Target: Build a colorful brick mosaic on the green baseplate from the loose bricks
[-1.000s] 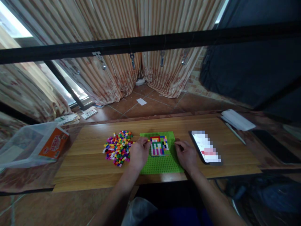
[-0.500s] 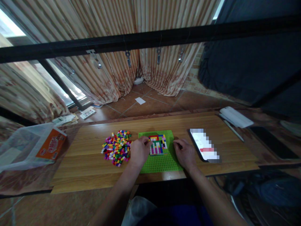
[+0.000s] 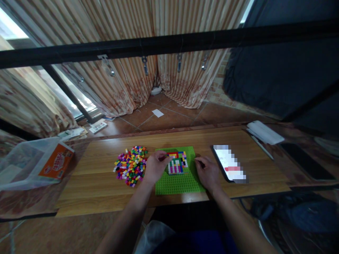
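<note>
A green studded baseplate (image 3: 182, 183) lies on the wooden table (image 3: 100, 190) in front of me. A patch of small coloured bricks (image 3: 178, 163) is built on its far half. My left hand (image 3: 155, 168) rests on the plate's left edge, fingers pinched together at the left side of the brick patch; what they pinch is too small to make out. My right hand (image 3: 208, 173) lies on the plate's right edge, fingers curled and pressed down on it. A heap of loose coloured bricks (image 3: 131, 165) sits just left of my left hand.
A lit phone (image 3: 230, 164) lies right of the plate. A clear plastic box (image 3: 23, 165) with an orange label sits at the table's left end. White paper and a pen (image 3: 262, 135) lie at the far right, beside a dark flat device (image 3: 307, 160). A black bar crosses overhead.
My left hand has shifted slightly left and up along the edge of the brick patch. The right hand has stayed on the plate's right edge. The view has drifted a little.
</note>
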A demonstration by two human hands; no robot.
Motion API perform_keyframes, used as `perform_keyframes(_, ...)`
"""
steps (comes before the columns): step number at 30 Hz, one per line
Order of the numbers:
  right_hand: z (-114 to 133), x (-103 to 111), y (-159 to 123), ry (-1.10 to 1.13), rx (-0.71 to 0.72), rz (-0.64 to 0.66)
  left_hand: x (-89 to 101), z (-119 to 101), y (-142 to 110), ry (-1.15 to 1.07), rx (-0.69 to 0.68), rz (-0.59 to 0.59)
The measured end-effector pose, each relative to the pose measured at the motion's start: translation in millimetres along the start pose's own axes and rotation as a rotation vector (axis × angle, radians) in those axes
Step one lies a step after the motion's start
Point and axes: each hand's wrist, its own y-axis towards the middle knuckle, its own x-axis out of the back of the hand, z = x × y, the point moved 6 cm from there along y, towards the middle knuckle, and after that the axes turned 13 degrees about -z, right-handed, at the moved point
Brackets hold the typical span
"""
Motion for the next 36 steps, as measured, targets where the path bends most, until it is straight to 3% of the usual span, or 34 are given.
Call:
perform_keyframes(8, -0.1, -0.1, 0.4, 0.019, -0.005, 0.014, 1.8, 1.2, 4.1, -0.038, -0.025, -0.015)
perform_keyframes(19, -1.3, -0.6, 0.0, 0.024, 0.003, -0.006, -1.8, 4.1, 7.3, -0.067, 0.042, -0.062)
perform_keyframes(32, -3.8, -0.5, -0.7, -0.018, 0.015, -0.004, -1.8, 2.6, -7.5, 0.066, -0.086, -0.137)
perform_keyframes(36, -8.4, -1.5, -1.8, -0.053, 0.029, 0.015, 11.6, -3.8, -22.0, 0.068, -0.144, -0.183)
